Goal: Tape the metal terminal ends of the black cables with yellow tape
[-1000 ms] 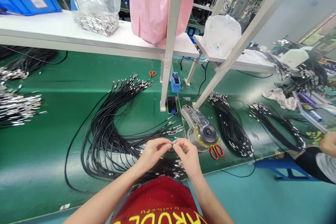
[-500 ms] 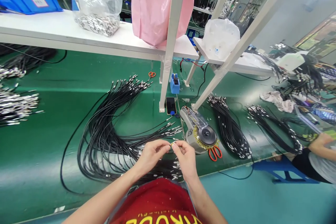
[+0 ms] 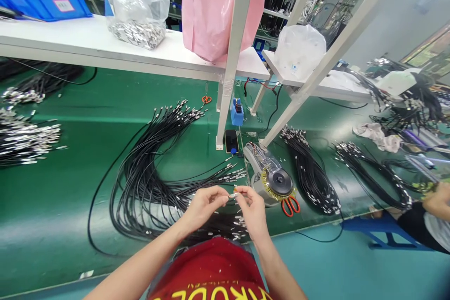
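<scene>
My left hand [image 3: 203, 206] and my right hand [image 3: 253, 211] meet over the near edge of the green bench. Both pinch one small silver connector [image 3: 233, 194] at the end of a black cable, fingers curled round it. Just beyond lies a large looped bundle of black cables [image 3: 151, 168] with metal tips, some tips fanned out toward the far left, others close under my hands. A tape dispenser [image 3: 269, 176] with a yellow-rimmed roll sits right of my right hand, with orange-handled scissors [image 3: 290, 205] beside it.
White shelf posts [image 3: 232, 51] rise behind the cables. A phone [image 3: 231, 141] and a blue box [image 3: 236, 112] lie by the post. More cable bundles [image 3: 311, 171] lie at right. Bags sit on the shelf [image 3: 80, 44]. Another person's hand [image 3: 436, 199] shows at far right.
My hands stay pinched together on the connector, with only slight finger shifts. The view has drifted a little; the person's hand at right has moved slightly.
</scene>
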The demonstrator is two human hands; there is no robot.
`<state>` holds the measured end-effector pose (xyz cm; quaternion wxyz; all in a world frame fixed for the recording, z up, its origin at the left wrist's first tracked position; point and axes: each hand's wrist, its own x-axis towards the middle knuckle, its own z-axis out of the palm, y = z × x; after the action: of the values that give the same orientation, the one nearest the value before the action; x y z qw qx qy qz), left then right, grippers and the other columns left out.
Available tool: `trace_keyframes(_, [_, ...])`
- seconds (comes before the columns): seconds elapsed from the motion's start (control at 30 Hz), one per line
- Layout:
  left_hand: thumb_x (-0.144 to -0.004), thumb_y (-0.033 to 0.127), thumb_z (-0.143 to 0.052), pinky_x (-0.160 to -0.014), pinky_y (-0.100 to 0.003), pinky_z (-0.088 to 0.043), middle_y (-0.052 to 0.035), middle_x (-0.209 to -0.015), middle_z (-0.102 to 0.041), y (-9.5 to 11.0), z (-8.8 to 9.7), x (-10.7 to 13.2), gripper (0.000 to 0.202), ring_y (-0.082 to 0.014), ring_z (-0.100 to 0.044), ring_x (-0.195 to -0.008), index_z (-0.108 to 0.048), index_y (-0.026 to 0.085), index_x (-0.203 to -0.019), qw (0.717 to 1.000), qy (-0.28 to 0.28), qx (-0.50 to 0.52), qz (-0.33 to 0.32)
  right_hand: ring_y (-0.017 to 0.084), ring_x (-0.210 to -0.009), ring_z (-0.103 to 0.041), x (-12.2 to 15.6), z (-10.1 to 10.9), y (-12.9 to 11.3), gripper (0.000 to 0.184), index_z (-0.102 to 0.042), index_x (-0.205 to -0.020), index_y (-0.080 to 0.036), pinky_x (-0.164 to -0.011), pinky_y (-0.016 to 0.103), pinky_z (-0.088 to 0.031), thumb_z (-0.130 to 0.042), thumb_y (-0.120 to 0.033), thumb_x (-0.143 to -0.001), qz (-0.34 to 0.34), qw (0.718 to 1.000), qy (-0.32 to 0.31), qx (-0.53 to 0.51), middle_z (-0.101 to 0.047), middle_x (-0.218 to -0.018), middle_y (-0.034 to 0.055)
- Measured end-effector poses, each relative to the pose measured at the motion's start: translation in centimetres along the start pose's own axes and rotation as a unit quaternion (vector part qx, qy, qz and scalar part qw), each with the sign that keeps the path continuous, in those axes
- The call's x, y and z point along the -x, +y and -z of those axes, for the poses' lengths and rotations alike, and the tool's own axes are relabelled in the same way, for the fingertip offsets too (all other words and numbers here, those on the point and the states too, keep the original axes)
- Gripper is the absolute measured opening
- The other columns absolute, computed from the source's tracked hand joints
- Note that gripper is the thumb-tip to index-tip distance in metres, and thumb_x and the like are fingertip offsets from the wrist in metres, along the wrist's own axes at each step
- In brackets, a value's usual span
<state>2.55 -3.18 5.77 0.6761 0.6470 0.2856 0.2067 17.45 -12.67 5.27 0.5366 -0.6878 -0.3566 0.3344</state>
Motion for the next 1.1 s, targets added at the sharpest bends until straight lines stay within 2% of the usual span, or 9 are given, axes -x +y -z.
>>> trace_keyframes(0.1, [-0.087, 0.034, -0.061, -0.062, -0.022, -0.040, -0.0019, -0.072, -0.064, 0.3, 0.1, 0.0, 0.022, -0.0133, -0.054, -0.067, -0.069, 0.013, -0.087, 0.999, 0.007, -0.035, -0.009, 0.020, -0.078, -0.064, 0.4, 0.8, -0.1, 0.023, -0.070, -0.088, -0.017, -0.071, 0.029, -0.049, -0.058, -0.037, -0.090, -0.011, 1.000, -0.014, 0.006, -0.071, -0.082, 0.0052])
trace_keyframes(0.23, [-0.087, 0.034, -0.061, -0.061, -0.022, -0.039, -0.0018, -0.071, -0.064, 0.4, 0.1, 0.0, 0.022, -0.0129, -0.053, -0.066, -0.069, 0.013, -0.086, 0.999, -0.008, -0.047, -0.012, 0.019, -0.075, -0.061, 0.6, 1.2, -0.3, 0.021, -0.068, -0.083, -0.017, -0.070, 0.028, -0.047, -0.065, -0.038, -0.085, -0.020, 1.000, -0.014, -0.017, -0.069, -0.078, 0.0038])
trace_keyframes(0.43, [-0.084, 0.038, -0.065, -0.050, -0.019, -0.034, -0.0002, -0.068, -0.062, -0.1, 0.1, -0.2, 0.026, -0.0089, -0.046, -0.054, -0.065, 0.012, -0.089, 0.997, 0.024, 0.052, 0.048, 0.021, -0.092, -0.062, 0.5, 1.1, -0.8, 0.022, -0.066, -0.092, -0.018, -0.072, 0.026, -0.048, -0.071, -0.036, -0.079, -0.054, 0.992, -0.041, -0.102, -0.067, -0.102, 0.0063])
trace_keyframes(0.6, [-0.086, 0.037, -0.065, -0.056, -0.020, -0.039, -0.0010, -0.071, -0.064, -0.4, -0.1, -0.2, 0.024, -0.0114, -0.054, -0.064, -0.066, 0.013, -0.088, 0.998, 0.018, 0.043, 0.028, 0.015, -0.069, -0.060, 0.7, 0.5, -1.4, 0.017, -0.066, -0.083, -0.017, -0.064, 0.025, -0.046, -0.070, -0.033, -0.080, -0.056, 0.995, -0.063, -0.055, -0.067, -0.089, 0.0031])
trace_keyframes(1.1, [-0.089, 0.037, -0.060, -0.066, -0.024, -0.044, -0.0020, -0.074, -0.064, 0.0, -0.2, 0.0, 0.025, -0.0143, -0.055, -0.069, -0.067, 0.013, -0.089, 0.999, 0.032, -0.011, -0.003, 0.018, -0.074, -0.060, 0.7, -1.0, -1.3, 0.023, -0.068, -0.081, -0.015, -0.068, 0.027, -0.048, -0.073, -0.038, -0.077, -0.056, 0.992, -0.010, -0.112, -0.068, -0.082, 0.0045])
